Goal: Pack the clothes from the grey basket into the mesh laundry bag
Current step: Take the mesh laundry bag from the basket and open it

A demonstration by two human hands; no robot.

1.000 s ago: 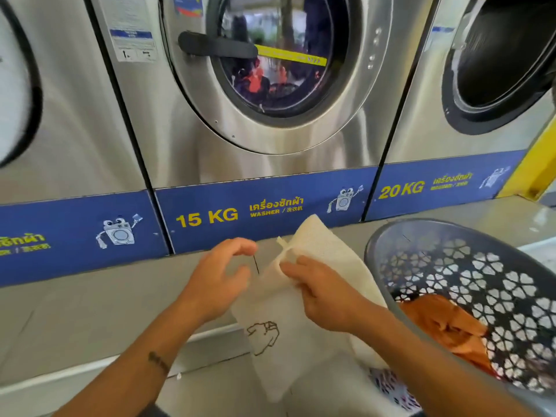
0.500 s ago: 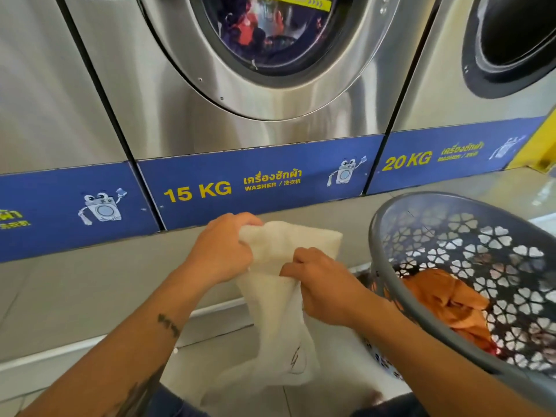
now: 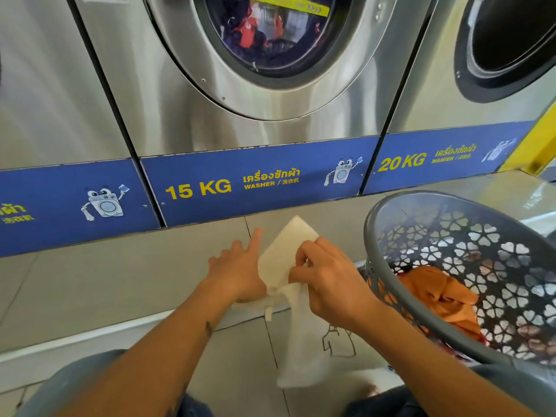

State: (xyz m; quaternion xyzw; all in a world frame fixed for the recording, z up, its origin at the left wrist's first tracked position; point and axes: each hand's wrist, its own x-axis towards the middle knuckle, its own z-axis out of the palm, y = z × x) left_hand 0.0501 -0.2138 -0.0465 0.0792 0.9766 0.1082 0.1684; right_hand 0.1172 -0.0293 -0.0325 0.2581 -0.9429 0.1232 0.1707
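Note:
The white mesh laundry bag [image 3: 285, 257] hangs between my hands in front of the washers, its lower part with a drawn shirt drooping toward the floor. My right hand [image 3: 328, 281] pinches the bag's upper edge with curled fingers. My left hand [image 3: 237, 272] lies against the bag's left side with its fingers straight and spread; its thumb is hidden behind the fabric. A small zipper pull dangles under the left hand. The grey basket [image 3: 373, 236] with flower-shaped holes sits to my right, tilted toward me, with orange clothing [image 3: 436, 296] inside.
A row of steel washing machines stands ahead; the 15 KG washer [image 3: 255, 121] holds laundry behind its round door. A tiled ledge [image 3: 120, 266] runs below them. My knees in grey trousers [image 3: 75, 383] show at the bottom.
My left hand has let go of the bag's top and straightened its fingers alongside it. The bag's upper corner now stands up flatter, and the shirt drawing faces me again.

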